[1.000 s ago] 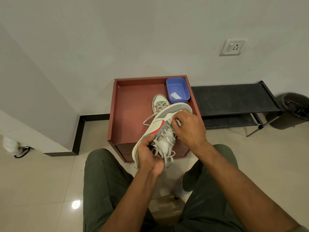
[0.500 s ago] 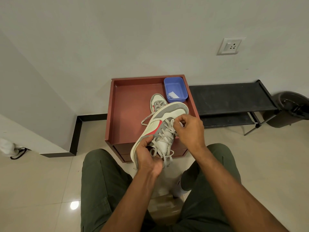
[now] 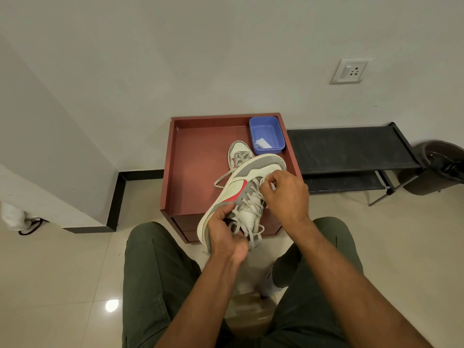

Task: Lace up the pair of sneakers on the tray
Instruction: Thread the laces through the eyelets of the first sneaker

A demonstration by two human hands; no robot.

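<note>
A white, grey and red sneaker (image 3: 241,187) is held tilted over the front edge of the red-brown tray (image 3: 198,172). My left hand (image 3: 224,234) grips its heel end from below. My right hand (image 3: 285,194) pinches a grey lace (image 3: 251,204) near the toe-side eyelets. Loose lace ends hang below the tongue. The second sneaker (image 3: 239,153) lies on the tray behind, partly hidden by the held one, with a lace loop trailing to its left.
A blue plastic tub (image 3: 266,133) with a white slip sits in the tray's back right corner. A black low rack (image 3: 351,151) stands to the right, with a dark bin (image 3: 437,167) beyond it. My knees frame a cardboard box (image 3: 248,312) on the tiled floor.
My right hand has shifted slightly along the laces toward the toe, still pinching the lace. The left hand keeps its hold on the heel.
</note>
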